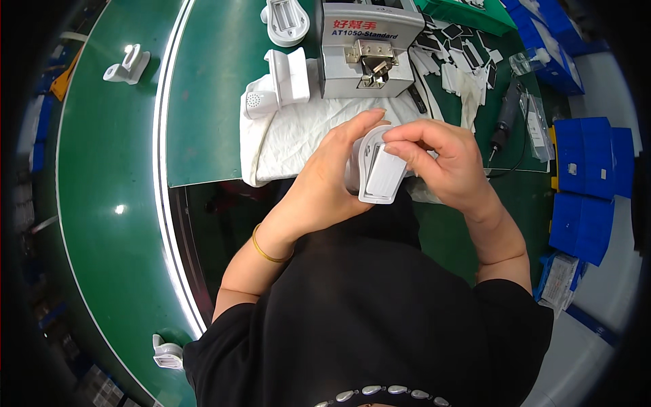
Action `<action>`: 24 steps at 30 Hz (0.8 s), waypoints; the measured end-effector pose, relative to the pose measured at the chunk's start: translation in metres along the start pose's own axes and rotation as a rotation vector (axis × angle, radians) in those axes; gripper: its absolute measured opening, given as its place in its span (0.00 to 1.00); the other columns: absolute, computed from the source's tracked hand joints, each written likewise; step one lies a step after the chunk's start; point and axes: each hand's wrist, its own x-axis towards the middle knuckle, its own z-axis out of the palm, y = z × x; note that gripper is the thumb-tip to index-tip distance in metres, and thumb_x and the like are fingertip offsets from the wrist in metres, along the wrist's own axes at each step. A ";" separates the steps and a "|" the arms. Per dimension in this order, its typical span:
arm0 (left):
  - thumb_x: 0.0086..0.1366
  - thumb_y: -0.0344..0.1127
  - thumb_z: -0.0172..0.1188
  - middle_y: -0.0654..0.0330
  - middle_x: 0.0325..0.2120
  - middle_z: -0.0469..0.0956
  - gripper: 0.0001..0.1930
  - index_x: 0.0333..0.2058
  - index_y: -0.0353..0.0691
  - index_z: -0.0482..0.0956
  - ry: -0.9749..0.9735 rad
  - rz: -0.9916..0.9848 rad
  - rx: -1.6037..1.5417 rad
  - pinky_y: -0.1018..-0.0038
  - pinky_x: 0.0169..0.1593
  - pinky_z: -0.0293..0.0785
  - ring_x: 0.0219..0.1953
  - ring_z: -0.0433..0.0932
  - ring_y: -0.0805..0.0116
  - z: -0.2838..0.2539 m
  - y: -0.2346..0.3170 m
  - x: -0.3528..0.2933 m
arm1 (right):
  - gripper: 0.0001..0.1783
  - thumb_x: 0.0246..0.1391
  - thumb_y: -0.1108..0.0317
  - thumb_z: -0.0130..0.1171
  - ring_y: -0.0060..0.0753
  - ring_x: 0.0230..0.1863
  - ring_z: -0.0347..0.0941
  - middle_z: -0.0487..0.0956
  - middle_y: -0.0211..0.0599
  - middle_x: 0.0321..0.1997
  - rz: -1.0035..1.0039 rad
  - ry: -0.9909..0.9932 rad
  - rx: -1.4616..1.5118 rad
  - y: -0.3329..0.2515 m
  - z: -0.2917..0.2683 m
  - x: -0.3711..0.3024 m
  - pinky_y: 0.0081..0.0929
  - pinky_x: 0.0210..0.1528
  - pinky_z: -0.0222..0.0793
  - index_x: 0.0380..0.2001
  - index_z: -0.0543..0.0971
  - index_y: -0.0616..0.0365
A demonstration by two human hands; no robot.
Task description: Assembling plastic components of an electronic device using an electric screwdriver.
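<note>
Green table (pixel 203 102), partly spread with a white cloth (pixel 298 146): at its near edge, the left hand (pixel 329 173) grips a white plastic housing (pixel 363 166) while the right hand (pixel 444 156) pinches the upper end of a white cover panel (pixel 386 176) between thumb and fingers. Panel appears slightly askew over the recess; whether fitting or removal is under way cannot be told. Good handling likely calls for a steady housing, aligned edges and light, even force.
</note>
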 end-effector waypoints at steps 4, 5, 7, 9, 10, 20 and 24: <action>0.46 0.24 0.74 0.51 0.60 0.70 0.48 0.66 0.39 0.60 -0.013 -0.019 0.021 0.62 0.63 0.68 0.62 0.70 0.50 0.001 0.001 -0.001 | 0.06 0.56 0.75 0.66 0.26 0.31 0.79 0.83 0.38 0.33 -0.107 0.048 -0.110 0.002 0.005 -0.007 0.21 0.33 0.73 0.37 0.83 0.64; 0.46 0.24 0.74 0.51 0.60 0.70 0.48 0.66 0.39 0.60 -0.016 -0.017 0.021 0.62 0.63 0.68 0.62 0.70 0.50 0.001 0.001 -0.001 | 0.06 0.55 0.76 0.66 0.27 0.31 0.79 0.83 0.38 0.33 -0.109 0.072 -0.117 0.002 0.006 -0.008 0.21 0.33 0.73 0.37 0.83 0.64; 0.46 0.24 0.74 0.51 0.59 0.70 0.48 0.66 0.39 0.60 -0.009 -0.003 0.031 0.62 0.63 0.68 0.61 0.70 0.51 0.001 0.001 0.000 | 0.06 0.55 0.76 0.67 0.28 0.32 0.79 0.84 0.38 0.33 -0.110 0.096 -0.123 0.002 0.006 -0.009 0.22 0.34 0.74 0.37 0.83 0.64; 0.46 0.24 0.74 0.51 0.59 0.70 0.48 0.66 0.39 0.60 -0.007 -0.003 0.021 0.62 0.63 0.69 0.61 0.70 0.50 0.003 0.000 -0.001 | 0.07 0.53 0.77 0.67 0.30 0.31 0.80 0.83 0.38 0.31 -0.190 0.048 -0.121 0.002 0.004 -0.008 0.23 0.34 0.74 0.36 0.83 0.64; 0.45 0.24 0.74 0.51 0.59 0.70 0.48 0.66 0.40 0.60 -0.003 -0.003 0.011 0.62 0.62 0.69 0.61 0.70 0.50 0.004 0.000 -0.001 | 0.07 0.53 0.77 0.67 0.30 0.31 0.80 0.83 0.38 0.31 -0.188 0.051 -0.122 0.004 0.004 -0.008 0.23 0.34 0.74 0.36 0.83 0.64; 0.46 0.25 0.75 0.49 0.62 0.67 0.49 0.66 0.38 0.58 0.049 0.055 -0.042 0.62 0.66 0.66 0.64 0.69 0.52 0.007 -0.005 -0.005 | 0.28 0.55 0.73 0.67 0.35 0.58 0.72 0.72 0.47 0.62 0.068 0.028 0.222 0.012 0.005 -0.010 0.31 0.57 0.70 0.59 0.72 0.63; 0.49 0.27 0.76 0.47 0.63 0.65 0.55 0.70 0.38 0.48 0.075 0.005 -0.085 0.58 0.66 0.65 0.65 0.67 0.51 0.004 0.007 -0.005 | 0.37 0.60 0.74 0.60 0.34 0.63 0.69 0.70 0.49 0.64 0.326 -0.097 0.703 0.023 0.006 -0.016 0.33 0.65 0.65 0.69 0.57 0.70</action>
